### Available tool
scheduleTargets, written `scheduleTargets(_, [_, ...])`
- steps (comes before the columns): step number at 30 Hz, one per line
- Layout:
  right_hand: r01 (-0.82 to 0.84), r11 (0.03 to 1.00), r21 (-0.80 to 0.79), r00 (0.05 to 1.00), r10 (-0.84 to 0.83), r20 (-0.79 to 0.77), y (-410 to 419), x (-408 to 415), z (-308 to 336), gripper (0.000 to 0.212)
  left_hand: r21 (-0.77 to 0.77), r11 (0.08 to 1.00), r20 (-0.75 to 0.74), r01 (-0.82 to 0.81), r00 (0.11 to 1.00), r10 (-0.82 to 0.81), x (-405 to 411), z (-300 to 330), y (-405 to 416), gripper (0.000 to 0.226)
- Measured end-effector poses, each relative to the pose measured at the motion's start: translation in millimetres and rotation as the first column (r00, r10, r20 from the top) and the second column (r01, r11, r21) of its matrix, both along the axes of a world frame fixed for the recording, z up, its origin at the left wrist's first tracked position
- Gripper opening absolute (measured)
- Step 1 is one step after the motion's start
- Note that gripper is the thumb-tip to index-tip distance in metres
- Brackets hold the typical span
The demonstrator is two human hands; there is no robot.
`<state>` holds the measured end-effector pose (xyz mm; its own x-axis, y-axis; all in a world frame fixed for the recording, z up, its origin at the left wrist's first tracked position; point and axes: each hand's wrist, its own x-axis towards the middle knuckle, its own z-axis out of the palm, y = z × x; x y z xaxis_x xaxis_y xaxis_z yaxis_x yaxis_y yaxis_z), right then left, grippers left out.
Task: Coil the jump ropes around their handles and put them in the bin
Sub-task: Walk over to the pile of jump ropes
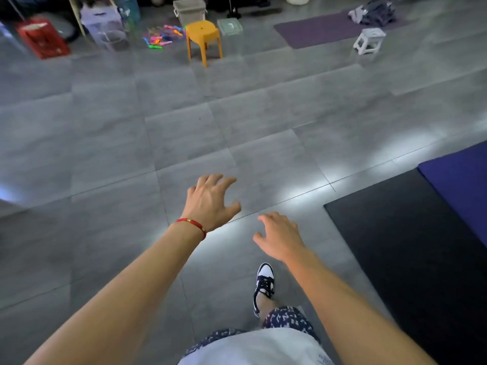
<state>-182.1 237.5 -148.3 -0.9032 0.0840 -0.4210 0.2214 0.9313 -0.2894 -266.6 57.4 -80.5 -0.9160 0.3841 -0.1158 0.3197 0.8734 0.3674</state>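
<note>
Both hands, left hand (pixel 210 200) and right hand (pixel 280 237), spread empty mid-walk, since jump ropes (pixel 160 38) lie far off beside the grey bin (pixel 189 10).

Jump ropes (pixel 160 38): a loose heap on the grey floor, far ahead of me at the back of the room. Bright handles in pink, orange, blue and green, lying crossed at all angles; none looks coiled, though blur hides the cords. Bin (pixel 189 11): grey, square, open-topped, upright, standing just behind and to the right of the heap. Whether it touches the ropes I cannot tell.
</note>
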Motion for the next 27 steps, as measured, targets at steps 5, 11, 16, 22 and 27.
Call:
scheduleTargets(5, [-0.084,0.996,0.020,0.995,0.082,0.065,33.4,-108.7,-0.2,0.054,-0.029,0.998,0.072,-0.059,0.996,0.061,-87.1,0.2,28.7,0.061])
scheduleTargets(11, [-0.140,0.990,0.017,0.987,0.138,0.086,33.6,-251.3,-2.7,0.060,-0.025,0.986,0.095,-0.164,0.982,0.166,-205.2,-9.2,21.0,0.062])
scheduleTargets(16, [-0.191,0.979,0.070,0.976,0.182,0.116,11.3,-381.1,-28.7,0.064,-0.006,0.978,0.141,-0.206,0.969,0.205,-331.5,-39.8,-8.1,0.065])
scheduleTargets(22, [-0.188,0.978,0.087,0.967,0.168,0.193,-23.9,-522.6,-30.1,0.065,-0.080,0.989,0.234,-0.122,0.963,0.138,-483.2,-55.8,-54.6,0.067])
scheduleTargets(27, [-0.170,0.984,0.054,0.965,0.155,0.213,-38.0,-636.3,-37.5,0.070,-0.127,0.979,0.238,-0.162,0.953,0.188,-606.8,-69.5,-75.7,0.068])
